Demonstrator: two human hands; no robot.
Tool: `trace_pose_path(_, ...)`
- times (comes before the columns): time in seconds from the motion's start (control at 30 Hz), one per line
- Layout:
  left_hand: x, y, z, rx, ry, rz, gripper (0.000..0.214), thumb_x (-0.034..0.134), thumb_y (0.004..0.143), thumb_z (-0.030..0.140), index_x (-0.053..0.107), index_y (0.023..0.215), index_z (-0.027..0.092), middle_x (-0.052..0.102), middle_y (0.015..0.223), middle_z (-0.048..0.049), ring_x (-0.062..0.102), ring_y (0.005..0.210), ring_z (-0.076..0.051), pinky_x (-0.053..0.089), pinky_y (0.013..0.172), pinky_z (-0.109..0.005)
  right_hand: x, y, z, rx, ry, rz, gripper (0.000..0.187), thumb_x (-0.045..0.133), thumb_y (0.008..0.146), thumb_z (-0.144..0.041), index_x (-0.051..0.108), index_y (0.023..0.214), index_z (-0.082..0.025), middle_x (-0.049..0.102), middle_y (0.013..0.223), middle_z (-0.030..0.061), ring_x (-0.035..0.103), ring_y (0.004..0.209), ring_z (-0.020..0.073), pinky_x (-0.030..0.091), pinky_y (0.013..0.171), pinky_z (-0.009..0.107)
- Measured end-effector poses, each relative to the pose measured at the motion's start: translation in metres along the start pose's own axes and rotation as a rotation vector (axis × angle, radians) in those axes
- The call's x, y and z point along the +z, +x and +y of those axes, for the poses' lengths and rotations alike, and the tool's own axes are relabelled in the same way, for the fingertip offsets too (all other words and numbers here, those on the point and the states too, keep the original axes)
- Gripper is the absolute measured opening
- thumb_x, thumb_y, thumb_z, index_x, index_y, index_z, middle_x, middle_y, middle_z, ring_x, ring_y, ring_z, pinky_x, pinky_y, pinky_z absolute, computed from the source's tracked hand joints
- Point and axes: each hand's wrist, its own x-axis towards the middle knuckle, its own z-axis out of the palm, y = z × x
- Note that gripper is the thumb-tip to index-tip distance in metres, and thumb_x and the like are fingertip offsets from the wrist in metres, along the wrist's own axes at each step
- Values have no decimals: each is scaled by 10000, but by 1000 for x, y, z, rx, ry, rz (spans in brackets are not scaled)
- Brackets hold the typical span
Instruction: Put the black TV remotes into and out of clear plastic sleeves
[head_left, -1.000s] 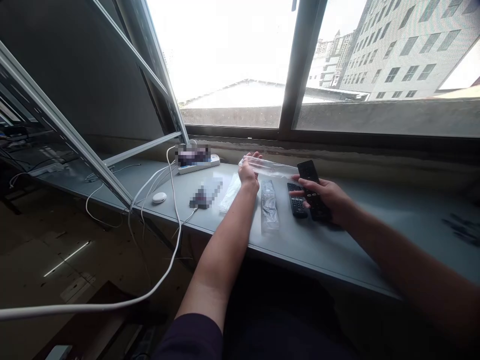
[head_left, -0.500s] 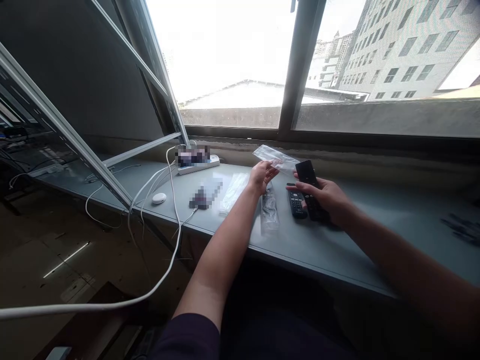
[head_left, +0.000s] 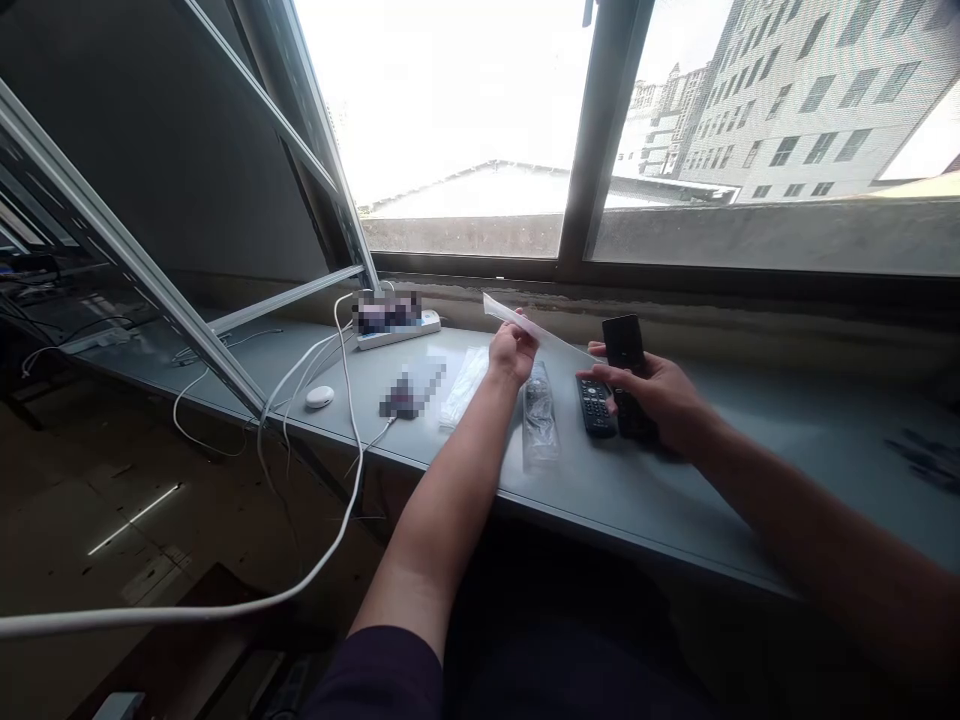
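My left hand (head_left: pixel 514 352) is closed on a clear plastic bag (head_left: pixel 551 338), which stretches above the table toward my other hand. In my right hand (head_left: pixel 651 388) is a black remote control (head_left: pixel 623 342), held tilted up with its top end sticking out past the fingers. Whether the right fingertips also touch the bag's far end, I cannot tell. Below that hand, another black remote control (head_left: pixel 596 408) lies with its buttons up. A remote wrapped in clear plastic (head_left: pixel 539 412) rests on the table between my hands. Flat clear bags (head_left: pixel 465 385) lie left of it, partly behind my left forearm.
The grey table (head_left: pixel 630 510) runs along a window. At left are a white power strip (head_left: pixel 397 332), a blurred-out device (head_left: pixel 409 392) on a cable, a round white object (head_left: pixel 319 397) and loose white cables (head_left: pixel 352 440). A metal frame (head_left: pixel 157 270) slants across the left. Dark items (head_left: pixel 926 458) lie far right.
My left hand has moved slightly left and closed more on the bag, which now appears edge-on. The remote in my right hand has turned a little more upright and shifted right.
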Motion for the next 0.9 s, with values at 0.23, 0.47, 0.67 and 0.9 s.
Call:
trace_pose_path(0.23,3,-6,3,22,-47,-137,414,455,991,-26,704,1229,204,506,781,18,522,631,-110,560,725,-244,-1,2,2,22,100,34,293,1014,833,-400,874,1021,-224,808,1312,131,786,825,220,567,479,247)
trace_pose_path(0.47,12,-21,0,-130,15,-338,400,505,1035,34,726,1306,227,536,770,19,625,695,-107,611,826,-238,-8,2,2,157,25,-77,540,983,889,-516,859,1284,-171,748,738,58,607,554,149,543,496,246)
trace_pose_path(0.67,16,-29,-4,-263,16,-438,519,476,1044,62,675,1499,213,754,949,-35,804,953,-150,621,1051,-292,-5,-1,5,214,7,-295,591,935,948,-535,827,1394,-163,743,712,48,636,565,148,560,552,236)
trace_pose_path(0.9,13,-23,-1,-272,141,-363,616,517,1110,612,753,1382,112,820,1268,-243,802,1212,-367,652,1058,-489,-8,3,5,200,70,-163,542,922,964,-437,812,1437,-198,781,784,62,649,549,160,582,508,257)
